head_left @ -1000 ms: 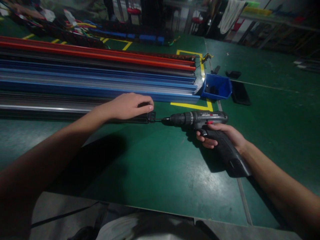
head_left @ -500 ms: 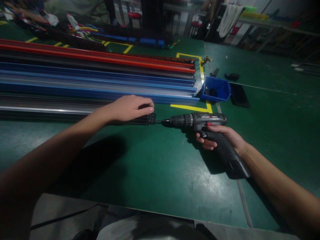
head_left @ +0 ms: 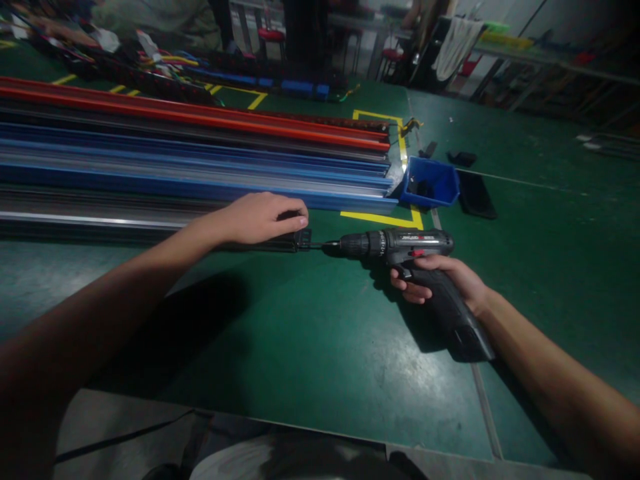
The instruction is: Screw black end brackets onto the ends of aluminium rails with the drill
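My right hand [head_left: 440, 283] is wrapped round the grip of a black cordless drill [head_left: 415, 243], which lies level and points left. Its long bit [head_left: 320, 245] reaches the black end piece [head_left: 303, 239] of a dark metal profile [head_left: 125, 220]. Over that end of the profile rests my left hand [head_left: 263, 217], fingers curled round it and thumb near the end piece. The exact contact between bit and end piece is too small to tell.
Blue profiles [head_left: 200, 163] and a red profile [head_left: 200, 110] lie behind the dark one. A blue bin [head_left: 433, 181] with black parts stands past their right ends, beside a black flat object [head_left: 476, 193]. Bundled wires [head_left: 165, 59] lie at the back, near another person's sleeve [head_left: 160, 23].
The drill's handle has shifted very slightly left and down in view, with the bit still at the end piece. My left hand stays in place on the profile.
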Tool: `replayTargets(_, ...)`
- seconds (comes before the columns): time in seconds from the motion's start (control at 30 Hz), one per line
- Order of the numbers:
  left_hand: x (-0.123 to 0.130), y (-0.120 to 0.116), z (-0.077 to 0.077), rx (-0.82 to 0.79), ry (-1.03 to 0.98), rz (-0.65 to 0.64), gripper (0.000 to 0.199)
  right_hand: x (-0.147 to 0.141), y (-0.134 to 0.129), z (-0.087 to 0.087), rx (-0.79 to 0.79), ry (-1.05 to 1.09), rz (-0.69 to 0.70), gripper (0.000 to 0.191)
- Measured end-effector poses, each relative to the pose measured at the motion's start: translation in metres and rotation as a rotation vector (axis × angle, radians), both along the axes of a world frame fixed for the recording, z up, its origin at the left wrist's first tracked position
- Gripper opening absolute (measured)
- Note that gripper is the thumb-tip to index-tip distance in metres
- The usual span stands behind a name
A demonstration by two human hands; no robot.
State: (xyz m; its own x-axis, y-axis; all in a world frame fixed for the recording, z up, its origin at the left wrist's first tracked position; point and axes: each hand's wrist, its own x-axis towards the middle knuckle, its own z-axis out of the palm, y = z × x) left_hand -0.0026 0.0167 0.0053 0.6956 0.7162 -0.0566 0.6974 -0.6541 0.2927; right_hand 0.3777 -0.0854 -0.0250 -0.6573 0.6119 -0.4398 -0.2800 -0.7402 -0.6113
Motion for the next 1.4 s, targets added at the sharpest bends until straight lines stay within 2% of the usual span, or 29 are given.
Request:
replayTargets(0.53,-0.0002,0.0012,-0.0027,0.014,-0.003,-0.006,0.050,0.0017,0.0012,-0.0055,0.076,0.062,0.056,0.038)
replayTargets(1.03,-0.0004,0.0025,-0.0035,0.010,-0.002,0.003,0.048,0.0018,-0.0007,-0.0031,0.184,-0.032,0.074,0.027)
replayTargets(1.33,-0.0002,0.0031,-0.0044,0.010,-0.010,-0.003,0.049,0.0042,-0.0012,-0.0049,0.180,-0.021,0.097,0.052)
replayTargets(1.4,0.0000,0.0031,-0.0040,0.010,-0.007,-0.002,0.049,0.0041,-0.0015,-0.0052,0.185,0.000,0.098,0.053)
